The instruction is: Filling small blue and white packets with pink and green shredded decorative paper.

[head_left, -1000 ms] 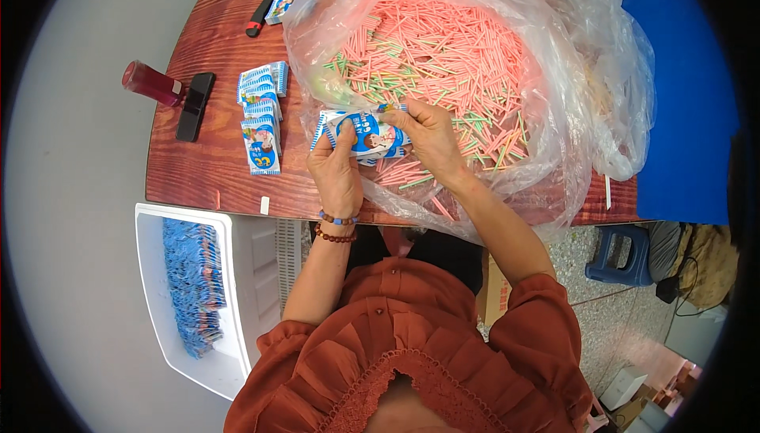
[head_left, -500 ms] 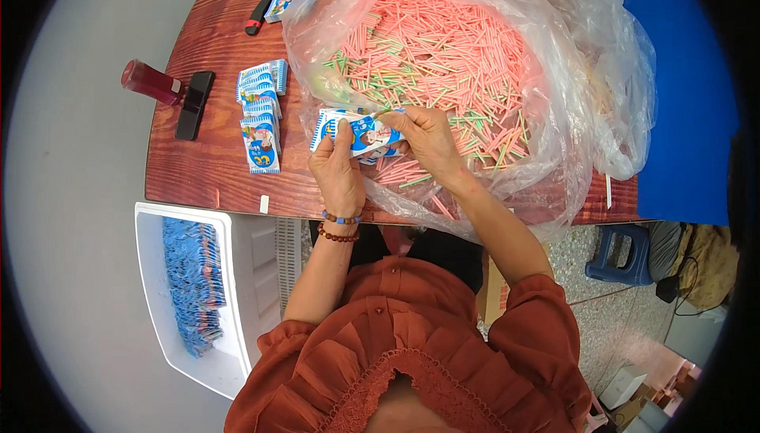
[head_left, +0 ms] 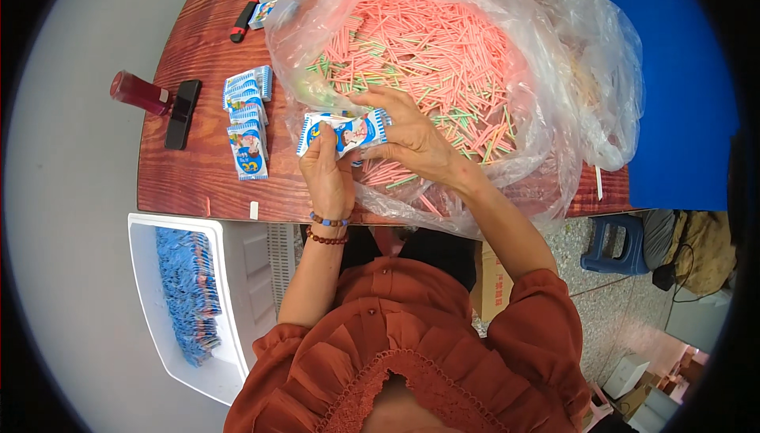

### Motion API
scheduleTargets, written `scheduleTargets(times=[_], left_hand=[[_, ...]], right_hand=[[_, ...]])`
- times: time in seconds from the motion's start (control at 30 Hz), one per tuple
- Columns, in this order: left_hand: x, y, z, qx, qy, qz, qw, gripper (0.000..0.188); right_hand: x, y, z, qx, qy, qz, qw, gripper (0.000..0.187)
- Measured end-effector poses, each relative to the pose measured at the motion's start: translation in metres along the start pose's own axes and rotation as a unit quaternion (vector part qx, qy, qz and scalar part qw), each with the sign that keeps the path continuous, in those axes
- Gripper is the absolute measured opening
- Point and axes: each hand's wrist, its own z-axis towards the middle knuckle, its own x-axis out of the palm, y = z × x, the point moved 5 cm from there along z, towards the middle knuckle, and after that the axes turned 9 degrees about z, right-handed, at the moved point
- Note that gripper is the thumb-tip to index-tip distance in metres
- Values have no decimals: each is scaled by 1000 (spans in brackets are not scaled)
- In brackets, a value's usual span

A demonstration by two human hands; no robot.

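Note:
My left hand point(head_left: 323, 176) is closed on a small blue-and-white printed packet point(head_left: 360, 134), thumb on top. More packets may lie beneath it, but I cannot tell how many. Around the packet's right end, my right hand point(head_left: 423, 144) is open, with its index finger stretched out above and its thumb near the lower edge. Just beyond both hands, a large clear plastic bag point(head_left: 546, 128) lies spread on the table, full of short pink sticks point(head_left: 443, 37) with some green ones among them.
Left on the wooden table point(head_left: 206, 45) lie a row of overlapping packets point(head_left: 248, 128), a phone point(head_left: 182, 115), a red bottle point(head_left: 141, 93) and a black-and-red cutter point(head_left: 243, 21). Below stands a white bin point(head_left: 226, 290) with many blue packets. A blue stool point(head_left: 613, 244) is at right.
My right hand has let go of the packet's right end and its fingers have spread apart. My left hand keeps its hold on the packet. The whole view has shifted slightly.

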Motion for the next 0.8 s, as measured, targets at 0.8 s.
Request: scheduleTargets(times=[0.8], left_hand=[[-13, -3, 0, -14, -8, -12, 1000, 23]], right_hand=[[-103, -111, 38, 87, 220, -546, 803, 12]])
